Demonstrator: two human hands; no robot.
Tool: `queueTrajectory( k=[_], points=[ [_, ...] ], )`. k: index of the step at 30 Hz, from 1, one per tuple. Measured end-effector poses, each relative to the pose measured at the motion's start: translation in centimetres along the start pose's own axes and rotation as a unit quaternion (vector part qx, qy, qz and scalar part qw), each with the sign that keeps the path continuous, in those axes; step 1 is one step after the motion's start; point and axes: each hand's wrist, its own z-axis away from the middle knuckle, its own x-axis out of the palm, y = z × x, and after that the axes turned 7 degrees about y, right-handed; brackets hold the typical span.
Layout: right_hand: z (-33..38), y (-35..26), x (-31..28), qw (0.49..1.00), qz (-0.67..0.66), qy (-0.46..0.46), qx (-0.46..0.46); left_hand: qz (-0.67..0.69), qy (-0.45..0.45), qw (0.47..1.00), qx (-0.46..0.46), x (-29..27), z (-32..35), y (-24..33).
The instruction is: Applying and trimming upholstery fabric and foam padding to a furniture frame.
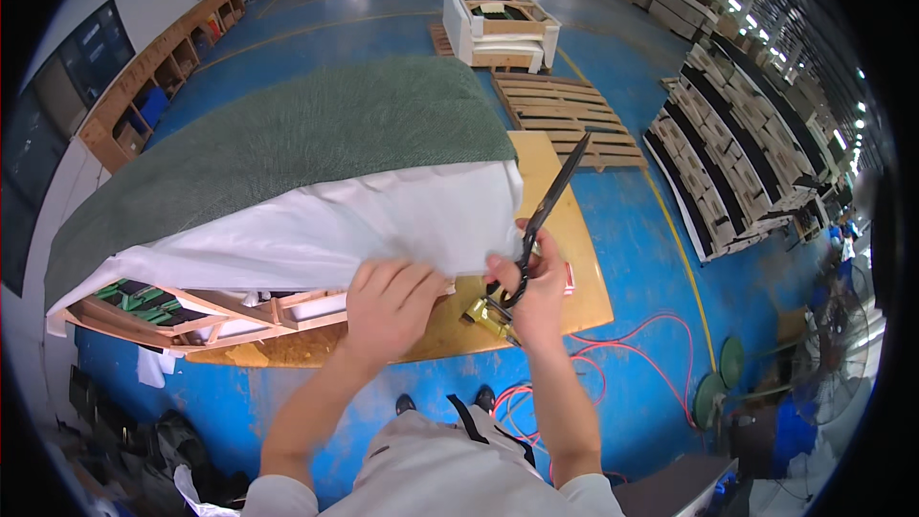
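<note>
A large piece of upholstered furniture lies on the wooden worktable (589,249), with dark green fabric (316,124) over the top and white lining cloth (392,211) along the near side. At the cloth's lower edge, my left hand (388,306) is closed, its fingers curled over the material. My right hand (538,292) grips black scissors (553,196), blades pointing up and away; its thumb and fingertips are near the cloth's right corner. Below the right hand, a yellowish pneumatic staple gun (488,318) rests on the table. Under the cloth, the wooden frame (230,311) with green webbing shows.
A small red-and-white box (570,278) sits beside my right hand. Red air hoses (661,321) curl over the blue floor. Beyond the table are wooden pallets (570,115) and a partly built seat (503,33). Stacked frames (737,144) stand at right, shelving (158,96) at left.
</note>
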Motion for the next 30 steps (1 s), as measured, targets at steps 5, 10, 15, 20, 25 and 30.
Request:
queueTrajectory(
  k=[5, 10, 15, 20, 25, 30],
  points=[
    [-0.3, 1.2, -0.9, 0.999, -0.022, -0.041, -0.016, 0.419, -0.019, 0.737, -0.531, 2.6, 1.1, 3.3],
    [-1.6, 2.9, -1.1, 0.995, -0.063, -0.067, -0.035, 0.626, 0.132, 0.466, -0.611, 6.0, -1.8, 3.7],
    [-1.5, 4.5, -3.5, 0.991, 0.007, -0.125, -0.036, 0.694, 0.315, 0.291, -0.578, 7.7, -3.1, 5.7],
    [3.6, 5.0, -10.6, 0.942, 0.050, -0.332, 0.028, 0.749, 0.356, 0.229, -0.510, 8.1, -2.5, 5.7],
    [8.7, 5.0, -12.6, 0.908, -0.003, -0.349, 0.231, 0.822, 0.285, 0.179, -0.459, 8.3, -0.4, 4.4],
    [8.8, 4.2, -9.7, 0.917, -0.068, -0.295, 0.259, 0.884, 0.224, 0.128, -0.389, 9.0, 1.1, 3.0]
  ],
)
